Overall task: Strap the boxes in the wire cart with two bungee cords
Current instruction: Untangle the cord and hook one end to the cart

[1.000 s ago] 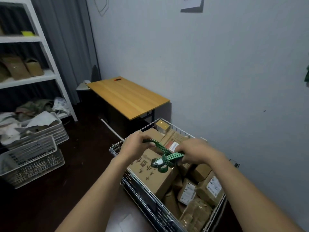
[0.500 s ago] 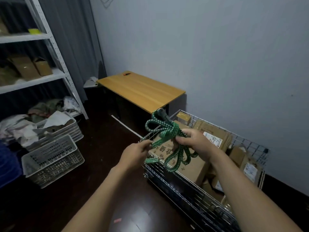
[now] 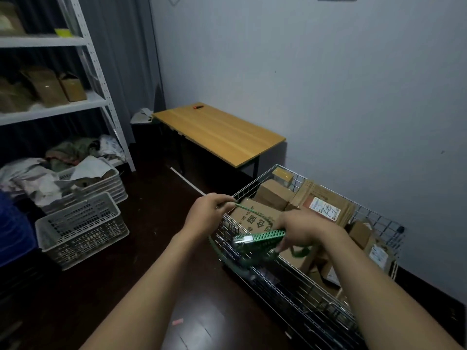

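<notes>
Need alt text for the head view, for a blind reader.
Both hands hold a green bungee cord above the wire cart of cardboard boxes: the left hand pinches one strand, the right hand grips the bundled rest. A wooden table stands beyond.

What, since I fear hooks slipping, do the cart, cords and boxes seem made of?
The cart: metal wire, probably plated steel; thin silver grid glinting. The bungee cords: woven fabric sheath, presumably over elastic; matte green with dark flecks, limp loops. The boxes: brown cardboard, matte, printed characters, paper labels.
</notes>
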